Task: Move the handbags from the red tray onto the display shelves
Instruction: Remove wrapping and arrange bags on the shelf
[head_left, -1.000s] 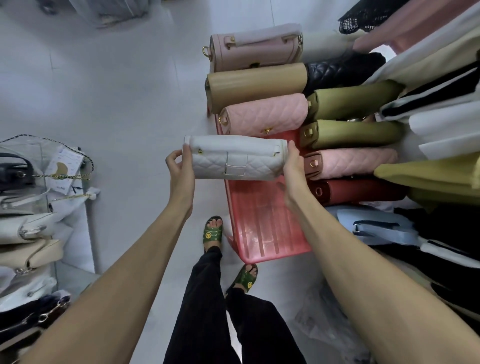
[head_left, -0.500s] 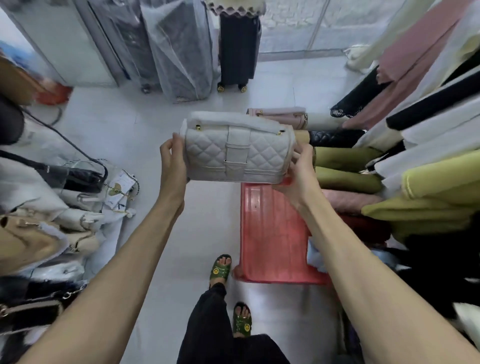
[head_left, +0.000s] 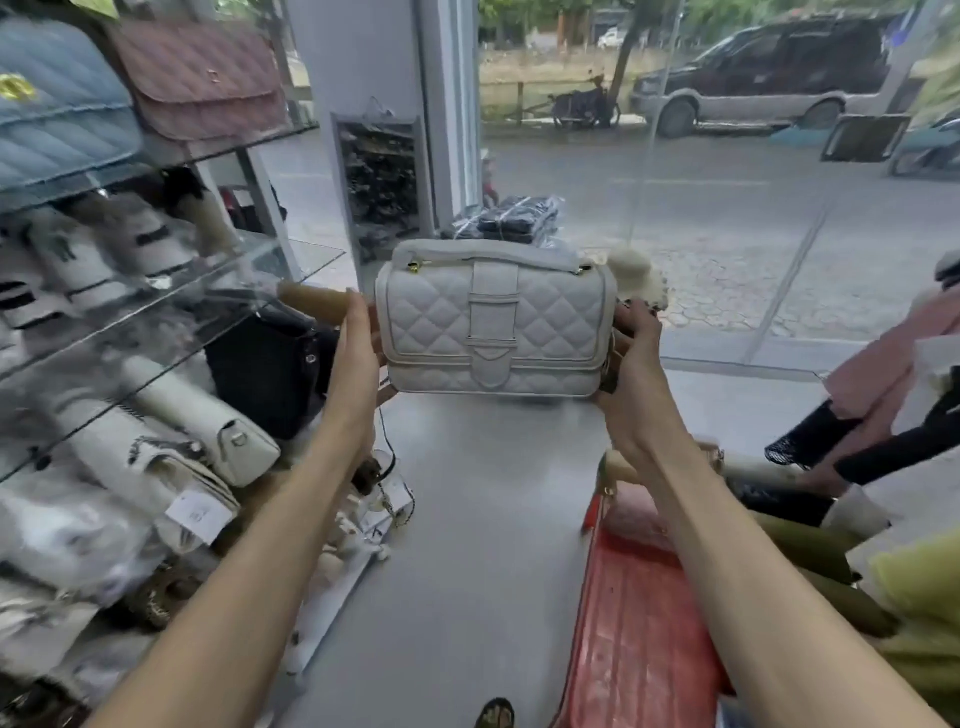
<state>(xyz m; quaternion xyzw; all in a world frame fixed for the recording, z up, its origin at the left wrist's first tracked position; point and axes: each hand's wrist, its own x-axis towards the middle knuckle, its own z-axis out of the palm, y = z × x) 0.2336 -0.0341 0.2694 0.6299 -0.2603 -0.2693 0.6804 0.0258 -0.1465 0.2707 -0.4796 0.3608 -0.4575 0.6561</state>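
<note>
Risk of slipping — white quilted handbag only pinched endwise between left hand and right hand, glass shelves already crowded.

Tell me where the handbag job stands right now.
Done: the glass shelves on the left already hold many bags, and much of the red tray lies bare. In hand: the white quilted handbag is held upright between the left hand and right hand, not yet shelved. Left: olive bags remain beside the tray.
</note>
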